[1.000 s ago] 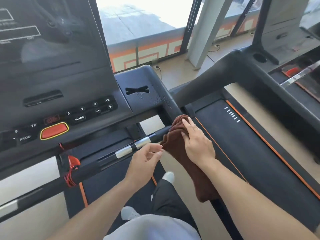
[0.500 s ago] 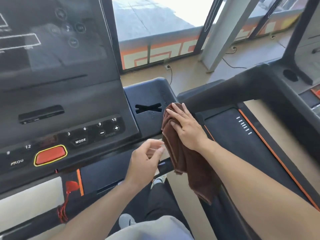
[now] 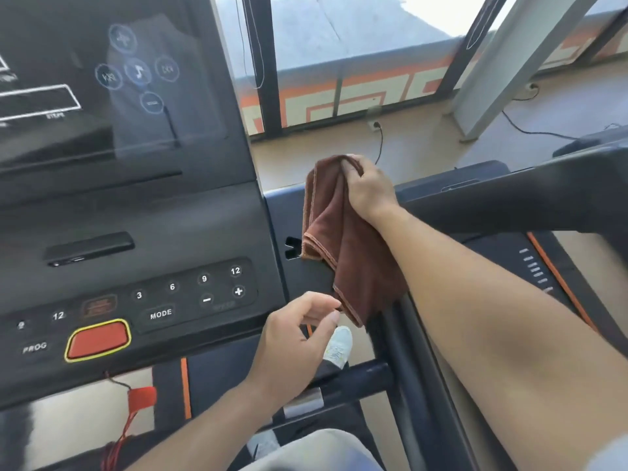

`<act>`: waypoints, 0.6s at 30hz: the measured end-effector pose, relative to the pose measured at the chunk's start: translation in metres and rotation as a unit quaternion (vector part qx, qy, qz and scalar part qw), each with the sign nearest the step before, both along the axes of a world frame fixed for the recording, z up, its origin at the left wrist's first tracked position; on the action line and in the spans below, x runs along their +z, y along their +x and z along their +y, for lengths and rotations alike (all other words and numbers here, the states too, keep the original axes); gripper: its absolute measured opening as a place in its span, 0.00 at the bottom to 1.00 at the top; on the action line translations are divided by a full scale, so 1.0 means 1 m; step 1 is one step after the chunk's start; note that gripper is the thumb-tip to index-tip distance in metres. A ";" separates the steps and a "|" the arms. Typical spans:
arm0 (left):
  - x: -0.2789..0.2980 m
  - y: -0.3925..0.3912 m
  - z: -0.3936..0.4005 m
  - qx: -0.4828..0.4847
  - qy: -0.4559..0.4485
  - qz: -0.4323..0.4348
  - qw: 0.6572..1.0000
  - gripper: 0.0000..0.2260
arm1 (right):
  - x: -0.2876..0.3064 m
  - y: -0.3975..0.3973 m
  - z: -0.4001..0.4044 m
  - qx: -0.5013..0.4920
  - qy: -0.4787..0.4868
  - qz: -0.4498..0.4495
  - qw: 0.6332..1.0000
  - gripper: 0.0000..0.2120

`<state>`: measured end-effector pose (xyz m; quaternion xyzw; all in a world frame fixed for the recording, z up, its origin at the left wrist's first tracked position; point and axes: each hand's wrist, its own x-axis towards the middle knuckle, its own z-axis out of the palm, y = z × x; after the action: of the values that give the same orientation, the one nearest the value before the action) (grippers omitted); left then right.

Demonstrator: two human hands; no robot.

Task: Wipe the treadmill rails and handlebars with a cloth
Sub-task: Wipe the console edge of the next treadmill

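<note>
Brown cloth [image 3: 343, 246] with an orange-stitched hem is hanging from our right hand [image 3: 368, 190], which is closing its fingers around the bunched top of the fabric. We are holding it over the dark side panel [image 3: 282, 212] of the treadmill, just right of the console [image 3: 136, 232]; the lower folds are draping down across the panel and its X-shaped slot [image 3: 291, 247], and we cannot tell whether they are pressing on the plastic. Our left hand [image 3: 295, 345] is hovering below the console edge, fingers loosely curled and half open, thumb and forefinger close to the cloth's bottom corner but gripping nothing. The right handlebar [image 3: 509, 202], a thick dark arm, is running out to the right from beside our right wrist. Beneath the hands, a thinner black crossbar [image 3: 360, 379] with a silver section is passing under our left wrist. The console is showing number keys, a MODE key and a red button [image 3: 98, 339] ringed in yellow.
</note>
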<state>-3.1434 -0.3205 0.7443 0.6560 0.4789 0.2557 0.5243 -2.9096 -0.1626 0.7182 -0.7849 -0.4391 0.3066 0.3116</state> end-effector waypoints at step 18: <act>-0.029 -0.058 -0.055 -0.003 0.024 0.098 0.995 0.06 | 0.011 -0.079 -0.141 0.322 -0.018 -0.305 0.896 0.31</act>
<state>-3.2015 -0.3751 0.7153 0.6918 0.5199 0.1995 0.4596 -2.9884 -0.3033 0.7295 -0.6610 -0.7359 0.1432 0.0324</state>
